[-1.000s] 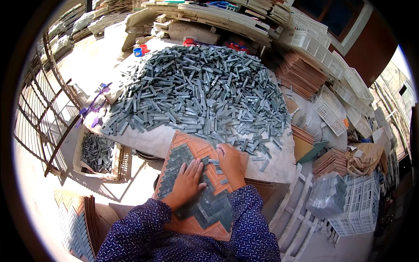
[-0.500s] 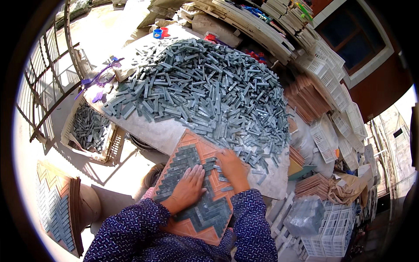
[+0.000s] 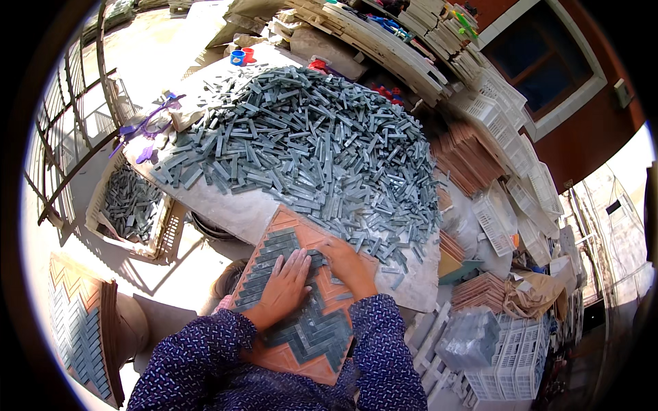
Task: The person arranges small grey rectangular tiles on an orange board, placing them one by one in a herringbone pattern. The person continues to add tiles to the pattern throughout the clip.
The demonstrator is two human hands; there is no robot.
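Observation:
An orange template tray with a herringbone pattern tilts across my lap and leans toward the table edge. Dark grey stone strips fill much of its grooves in zigzag rows. Over these strips my left hand lies flat, fingers stretched out. Close beside it, my right hand has its fingers bent together at the tray's upper right part, at the end of a short grey stone strip. The fingertips partly hide that strip. Bare orange grooves show beneath the right wrist.
A large heap of loose stone strips covers the table. At left stand a crate of strips and a stack of filled trays. Stacked orange trays and white crates line the right side.
My right hand has shifted slightly left, closer to my left hand, with its fingers at a strip. The left hand still rests on the tray. The whole view has swung a little.

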